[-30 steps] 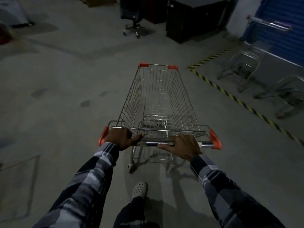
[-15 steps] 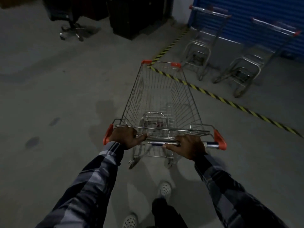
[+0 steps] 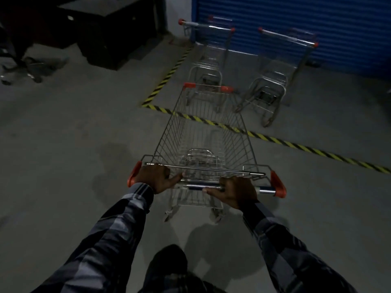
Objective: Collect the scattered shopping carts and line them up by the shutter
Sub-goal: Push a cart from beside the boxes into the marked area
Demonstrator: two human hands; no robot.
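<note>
A wire shopping cart [image 3: 203, 132] with orange corner caps stands in front of me, its empty basket pointing at the blue shutter [image 3: 296, 24]. My left hand [image 3: 156, 178] grips the left end of its handle bar and my right hand [image 3: 234, 192] grips the bar right of centre. Two more carts are parked by the shutter with their handles toward it: one [image 3: 208, 60] straight beyond my cart's nose, the other [image 3: 275, 77] to its right. My cart's front end reaches over the yellow-black floor tape [image 3: 296, 145].
A dark cabinet [image 3: 110, 32] stands at the back left beside a white wall corner [image 3: 178, 9]. An office chair base [image 3: 23, 68] shows at the far left. Grey concrete floor [image 3: 63, 144] spreads to the left and right.
The cart and I have swung right to face the shutter and rolled closer; the two parked carts now lie straight ahead. Both hands keep the same grip.
</note>
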